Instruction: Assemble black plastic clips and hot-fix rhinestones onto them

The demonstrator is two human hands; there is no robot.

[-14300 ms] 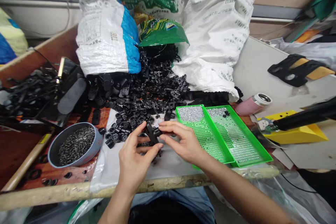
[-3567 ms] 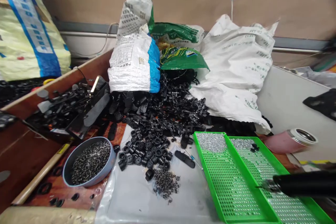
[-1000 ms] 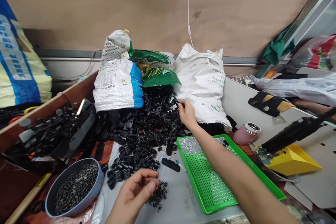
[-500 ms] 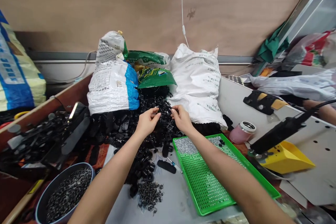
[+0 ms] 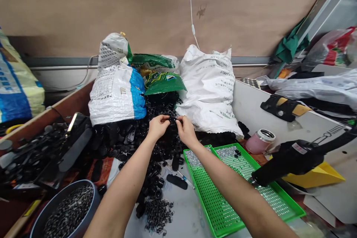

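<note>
My left hand (image 5: 158, 127) is closed in a pinch, thumb against fingers, above a heap of black plastic parts (image 5: 156, 145). Close beside it on the right, my right hand (image 5: 186, 131) pinches in the same way. A small black plastic part (image 5: 173, 119) shows between the two sets of fingertips, its outline blending into the dark heap behind. Beneath my right forearm lies a green perforated tray (image 5: 208, 193) with small silvery pieces and a few black ones. A screwdriver (image 5: 186, 179) and a flat black oblong piece (image 5: 177, 182) rest left of the tray.
White sacks (image 5: 208, 89) and a green bag (image 5: 164, 83) stand behind the heap. A black power screwdriver (image 5: 290, 160) hangs at right, near a yellow scoop (image 5: 326, 178) and a pink flask (image 5: 260, 141). At lower left sits a basin (image 5: 96, 197) of small metal clips; more clips (image 5: 158, 215) lie mid-table.
My hands have come closer together, the right one shifting left. The view has shifted slightly, and the hanging power screwdriver now appears further over the tray's right edge.
</note>
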